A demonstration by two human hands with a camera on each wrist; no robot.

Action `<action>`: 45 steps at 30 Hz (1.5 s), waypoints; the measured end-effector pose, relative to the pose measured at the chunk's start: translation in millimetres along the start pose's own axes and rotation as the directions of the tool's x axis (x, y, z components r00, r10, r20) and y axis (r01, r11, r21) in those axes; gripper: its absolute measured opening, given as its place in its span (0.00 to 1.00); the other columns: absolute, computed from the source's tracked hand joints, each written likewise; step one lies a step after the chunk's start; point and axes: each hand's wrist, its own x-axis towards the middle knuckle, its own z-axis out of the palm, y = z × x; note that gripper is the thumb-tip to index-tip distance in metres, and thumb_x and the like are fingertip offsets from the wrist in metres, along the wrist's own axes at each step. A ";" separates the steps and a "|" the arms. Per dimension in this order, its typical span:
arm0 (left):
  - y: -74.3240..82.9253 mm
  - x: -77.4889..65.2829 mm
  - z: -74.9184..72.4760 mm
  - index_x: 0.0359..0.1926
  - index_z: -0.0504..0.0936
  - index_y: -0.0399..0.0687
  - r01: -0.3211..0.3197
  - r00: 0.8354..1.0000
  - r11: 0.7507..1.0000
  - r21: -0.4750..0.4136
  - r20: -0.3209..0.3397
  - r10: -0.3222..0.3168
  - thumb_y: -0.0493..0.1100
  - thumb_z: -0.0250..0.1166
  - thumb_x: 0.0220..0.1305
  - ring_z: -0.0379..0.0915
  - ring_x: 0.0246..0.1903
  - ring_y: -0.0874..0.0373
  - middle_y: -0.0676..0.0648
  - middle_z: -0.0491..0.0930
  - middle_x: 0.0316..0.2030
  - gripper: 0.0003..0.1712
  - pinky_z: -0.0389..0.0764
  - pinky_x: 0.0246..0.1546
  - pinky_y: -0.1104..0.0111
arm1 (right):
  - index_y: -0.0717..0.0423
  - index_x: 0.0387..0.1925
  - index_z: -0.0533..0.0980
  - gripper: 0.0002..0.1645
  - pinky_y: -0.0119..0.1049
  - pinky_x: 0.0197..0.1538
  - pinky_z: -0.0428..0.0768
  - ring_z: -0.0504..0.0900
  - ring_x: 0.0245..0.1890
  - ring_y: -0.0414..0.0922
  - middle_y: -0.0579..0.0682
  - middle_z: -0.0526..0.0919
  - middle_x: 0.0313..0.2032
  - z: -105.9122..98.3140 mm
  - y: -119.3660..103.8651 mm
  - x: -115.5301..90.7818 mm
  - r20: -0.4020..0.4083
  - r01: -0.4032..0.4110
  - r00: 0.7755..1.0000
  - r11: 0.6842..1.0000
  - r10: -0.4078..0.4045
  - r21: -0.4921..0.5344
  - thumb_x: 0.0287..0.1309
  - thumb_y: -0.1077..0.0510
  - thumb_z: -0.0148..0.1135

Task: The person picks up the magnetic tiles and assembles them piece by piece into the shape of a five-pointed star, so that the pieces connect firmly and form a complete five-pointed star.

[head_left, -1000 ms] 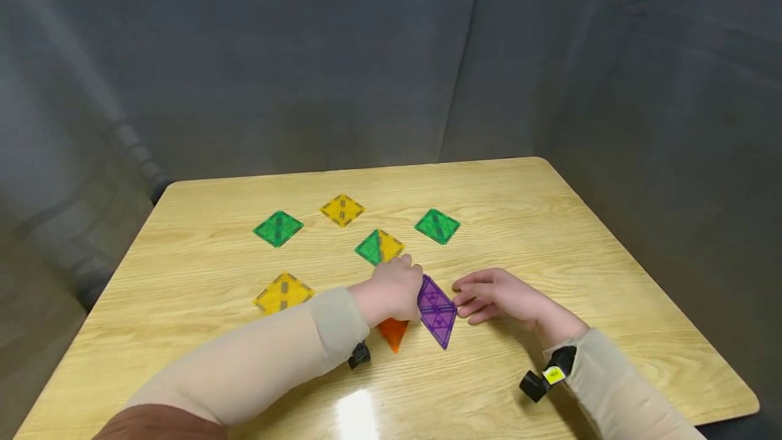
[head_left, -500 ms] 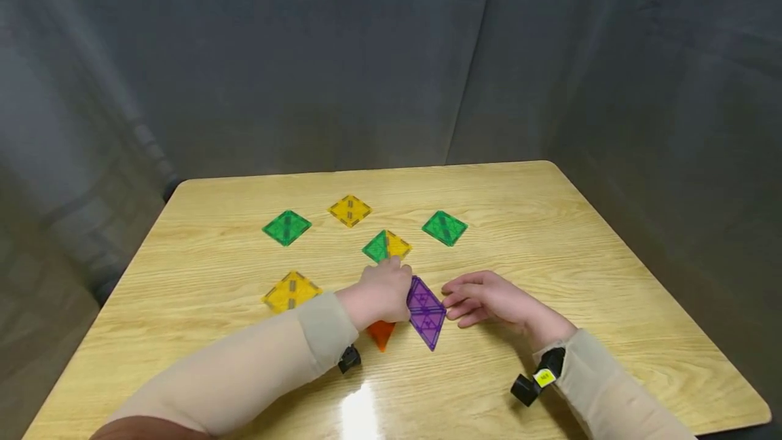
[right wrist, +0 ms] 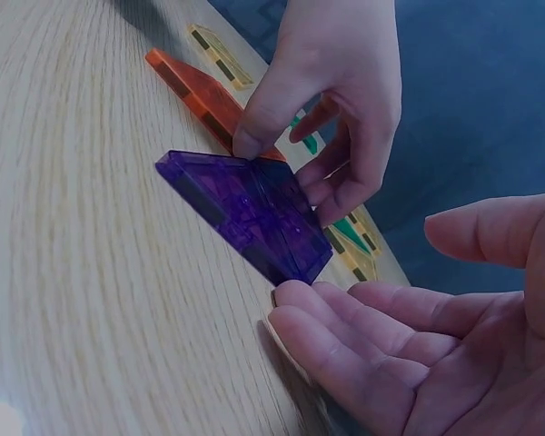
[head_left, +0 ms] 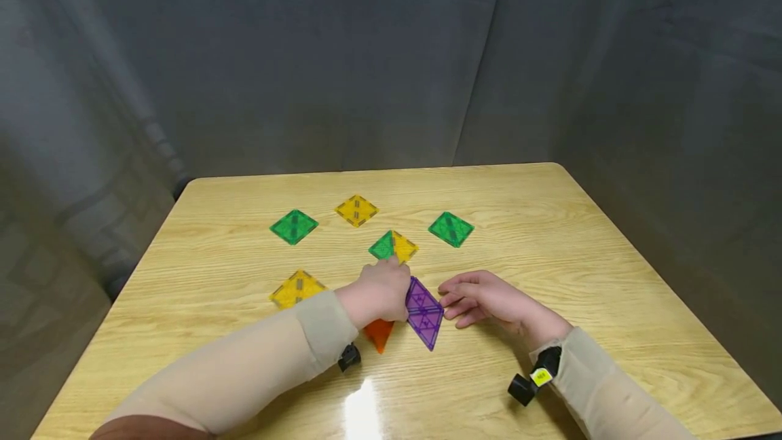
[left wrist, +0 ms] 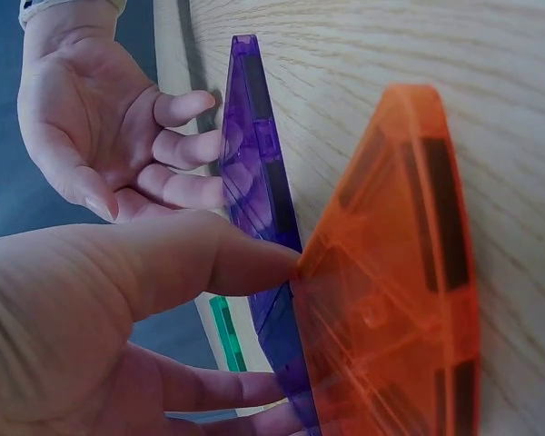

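Observation:
A purple diamond made of triangular magnetic tiles (head_left: 424, 312) stands slightly tilted on the table between both hands. My left hand (head_left: 383, 290) pinches it, thumb on the near side and fingers on the far side, as the right wrist view shows. Close on its left is an orange magnetic tile diamond (left wrist: 381, 263), which the left thumb also meets; from the head view the hand hides most of it. With loosely bent fingers, my right hand (head_left: 485, 301) faces the purple tiles from the right, fingertips (right wrist: 295, 295) at their edge.
Beyond the left hand lies a half green, half yellow diamond (head_left: 404, 247). Farther out are green diamonds (head_left: 294, 227) (head_left: 451, 229) and a yellow one (head_left: 357, 210). Another yellow diamond (head_left: 298, 288) lies beside the left sleeve, which partly covers it. Dark curtains surround the wooden table.
Both hands have shifted a little left over the table, and the purple and orange tiles went along. The other tiles kept their places while the head view turned slightly left.

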 end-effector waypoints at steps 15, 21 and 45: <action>-3.9 4.5 -0.2 0.54 0.77 0.42 -0.021 1.000 1.000 0.023 0.012 0.021 0.52 0.79 0.45 0.69 0.39 0.54 0.48 0.71 0.38 0.36 0.77 0.43 0.58 | 0.76 0.61 0.67 0.26 0.45 0.42 0.85 0.83 0.43 0.52 0.63 0.81 0.48 0.2 -0.2 5.4 -0.048 0.027 0.998 0.989 -0.035 -0.146 0.73 0.57 0.51; -5.2 5.6 -2.9 0.52 0.78 0.41 -0.026 1.000 1.000 -0.002 0.010 0.026 0.50 0.80 0.45 0.69 0.36 0.55 0.48 0.70 0.37 0.35 0.78 0.37 0.63 | 0.70 0.65 0.68 0.26 0.43 0.51 0.79 0.77 0.54 0.54 0.63 0.77 0.58 11.8 -5.1 17.1 0.015 0.167 0.984 0.898 -0.176 -0.407 0.73 0.57 0.52; -12.1 6.6 -8.1 0.35 0.83 0.49 -0.247 0.969 0.964 0.094 0.043 0.244 0.42 0.76 0.53 0.70 0.28 0.61 0.54 0.78 0.29 0.11 0.78 0.32 0.68 | 0.68 0.65 0.67 0.26 0.48 0.53 0.79 0.74 0.59 0.57 0.63 0.75 0.60 6.7 -0.1 23.9 0.048 0.160 0.987 0.928 -0.153 -0.338 0.74 0.56 0.51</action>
